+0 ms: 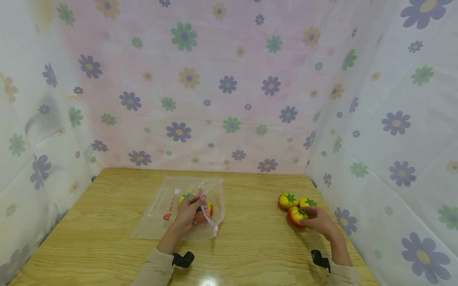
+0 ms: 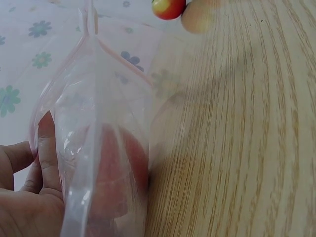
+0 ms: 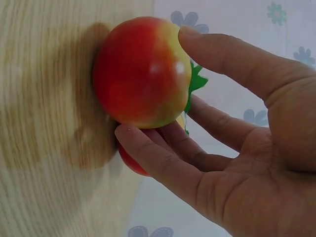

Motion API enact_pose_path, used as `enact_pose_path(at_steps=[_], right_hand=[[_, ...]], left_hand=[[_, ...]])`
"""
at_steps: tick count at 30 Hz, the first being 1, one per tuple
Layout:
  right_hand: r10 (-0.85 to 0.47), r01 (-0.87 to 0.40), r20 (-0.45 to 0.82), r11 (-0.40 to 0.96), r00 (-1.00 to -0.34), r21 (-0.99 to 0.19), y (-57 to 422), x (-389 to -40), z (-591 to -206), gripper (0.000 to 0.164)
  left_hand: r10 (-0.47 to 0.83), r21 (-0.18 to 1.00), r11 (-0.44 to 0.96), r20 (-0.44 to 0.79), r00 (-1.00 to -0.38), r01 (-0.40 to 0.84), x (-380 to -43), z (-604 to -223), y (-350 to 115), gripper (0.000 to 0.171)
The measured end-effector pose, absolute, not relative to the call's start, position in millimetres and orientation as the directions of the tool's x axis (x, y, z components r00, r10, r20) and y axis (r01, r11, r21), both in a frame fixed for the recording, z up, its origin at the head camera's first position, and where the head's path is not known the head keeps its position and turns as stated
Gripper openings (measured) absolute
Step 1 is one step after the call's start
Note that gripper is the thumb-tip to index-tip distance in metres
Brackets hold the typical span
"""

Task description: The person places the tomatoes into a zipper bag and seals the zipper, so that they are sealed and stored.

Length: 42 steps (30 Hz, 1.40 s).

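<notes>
My left hand pinches the pink-edged rim of a clear zip bag lying on the left of the table. The left wrist view shows the bag's mouth spread apart. Red and yellow shapes like tomatoes show through its film, partly covered by my hand; how many lie inside I cannot tell. To the right, my right hand grips a red-yellow toy tomato with a green leafy top, thumb on one side and fingers on the other. Close behind it sit two more tomatoes, one at the left and one at the right.
Both hands work over a wood-grain table. Flower-print cloth encloses it at the back and on both sides; the right cloth wall stands near my right hand. A pink slider sits at the near end of the bag's zip.
</notes>
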State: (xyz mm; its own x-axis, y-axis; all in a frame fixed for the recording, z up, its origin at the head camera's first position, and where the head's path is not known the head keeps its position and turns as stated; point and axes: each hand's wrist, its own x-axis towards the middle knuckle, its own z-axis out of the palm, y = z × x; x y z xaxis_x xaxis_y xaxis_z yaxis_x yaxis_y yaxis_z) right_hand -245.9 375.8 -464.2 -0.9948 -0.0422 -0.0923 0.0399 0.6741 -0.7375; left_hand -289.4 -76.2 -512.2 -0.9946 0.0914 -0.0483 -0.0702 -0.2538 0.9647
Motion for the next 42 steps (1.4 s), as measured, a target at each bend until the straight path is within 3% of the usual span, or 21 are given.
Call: enact_pose_path(at_steps=[42], right_hand=[[0.09,0.088,-0.037,0.665,-0.995,-0.741,359.8,-241.6,-482.9,0.069]], left_hand=[[0.085,0.951,-0.299,-0.063,-0.994,-0.086,-289.8,-513.8,-74.8,0.031]])
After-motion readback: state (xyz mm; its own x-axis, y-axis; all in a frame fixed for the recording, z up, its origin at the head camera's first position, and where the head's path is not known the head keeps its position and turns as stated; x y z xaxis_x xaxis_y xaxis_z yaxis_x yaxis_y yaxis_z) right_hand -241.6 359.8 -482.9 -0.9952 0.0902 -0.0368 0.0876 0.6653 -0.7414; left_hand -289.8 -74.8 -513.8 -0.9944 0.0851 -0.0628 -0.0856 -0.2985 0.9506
